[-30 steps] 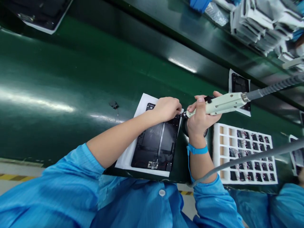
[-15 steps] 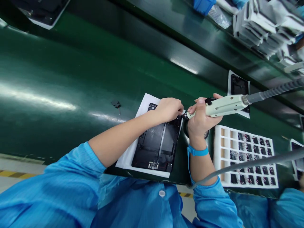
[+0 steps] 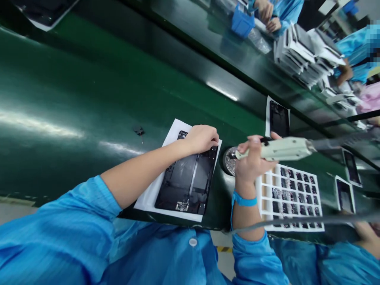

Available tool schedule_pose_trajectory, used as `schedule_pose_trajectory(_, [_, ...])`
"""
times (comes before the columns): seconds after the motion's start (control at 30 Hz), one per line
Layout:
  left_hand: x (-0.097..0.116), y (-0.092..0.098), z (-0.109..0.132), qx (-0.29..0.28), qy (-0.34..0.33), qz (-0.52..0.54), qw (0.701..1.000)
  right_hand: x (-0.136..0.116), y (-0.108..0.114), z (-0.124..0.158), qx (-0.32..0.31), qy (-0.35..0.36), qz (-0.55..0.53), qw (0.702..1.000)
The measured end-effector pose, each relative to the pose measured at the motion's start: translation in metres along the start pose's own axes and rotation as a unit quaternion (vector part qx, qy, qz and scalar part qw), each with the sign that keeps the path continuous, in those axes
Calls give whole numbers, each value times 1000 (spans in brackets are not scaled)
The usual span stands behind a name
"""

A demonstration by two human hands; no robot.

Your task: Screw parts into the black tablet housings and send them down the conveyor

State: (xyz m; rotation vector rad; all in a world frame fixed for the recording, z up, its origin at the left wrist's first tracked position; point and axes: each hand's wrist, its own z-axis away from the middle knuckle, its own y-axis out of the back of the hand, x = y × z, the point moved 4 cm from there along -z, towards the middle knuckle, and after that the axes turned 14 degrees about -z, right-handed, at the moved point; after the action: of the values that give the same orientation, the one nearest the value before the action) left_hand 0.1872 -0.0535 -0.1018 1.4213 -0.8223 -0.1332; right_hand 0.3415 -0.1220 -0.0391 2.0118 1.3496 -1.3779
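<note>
My right hand (image 3: 251, 160) is wrapped round a pale green electric screwdriver (image 3: 286, 149), slightly blurred by motion. Its tip is over a round metal dish with a dotted top (image 3: 230, 161). My left hand (image 3: 203, 138) lies over the upper end of an opened black tablet shell (image 3: 185, 182), fingers curled in near its top right corner. What those fingers pinch, if anything, is hidden. A flat ribbon cable (image 3: 194, 174) runs down the inside of the shell to a small circuit board (image 3: 182, 206). Beneath the shell is a white sheet (image 3: 145, 200).
A white compartment tray (image 3: 268, 227) of small black wired parts stands right of my wrist. One loose black part (image 3: 139, 130) lies left on the green bench (image 3: 74, 87). More tablet shells (image 3: 279, 118) sit along the bench. Co-workers' hands (image 3: 268, 18) show beyond stacked sheets (image 3: 297, 55).
The screwdriver has moved from the shell's top right corner to the metal dish on the right. My left hand stays at the corner. The view has turned slightly right.
</note>
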Motion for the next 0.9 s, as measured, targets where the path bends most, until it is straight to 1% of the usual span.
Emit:
schedule_pose_trajectory(0.07, [-1, -1, -1, 4, 3, 9, 1000, -12, 21, 1, 19, 29, 20, 999])
schedule_pose_trajectory(0.13, [0, -1, -1, 4, 5, 12, 1000, -17, 37, 4, 33, 44, 35, 998])
schedule_pose_trajectory(0.23, [1, 0, -1, 1, 0, 13, 1000, -14, 50, 10, 40, 38, 25, 998])
schedule_pose_trajectory(0.33, [1, 2, -1, 3, -3, 12, 1000, -8, 52, 14, 36, 27, 27, 999])
schedule_pose_trajectory(0.43, [0, 3, 0, 2, -2, 8, 1000, -4, 50, 15, 33, 25, 36, 998])
schedule_pose_trajectory(0.53, [0, 3, 0, 4, -2, 9, 1000, -2, 48, 16, 27, 18, 23, 999])
schedule_pose_trajectory(0.73, [0, 2, 0, 1, -2, 14, 1000, -4, 46, 16, 16, 19, 0, 1000])
schedule_pose_trajectory(0.9, [0, 2, 0, 5, -2, 17, 1000, -4, 44, 17, 19, 1, 5, 1000])
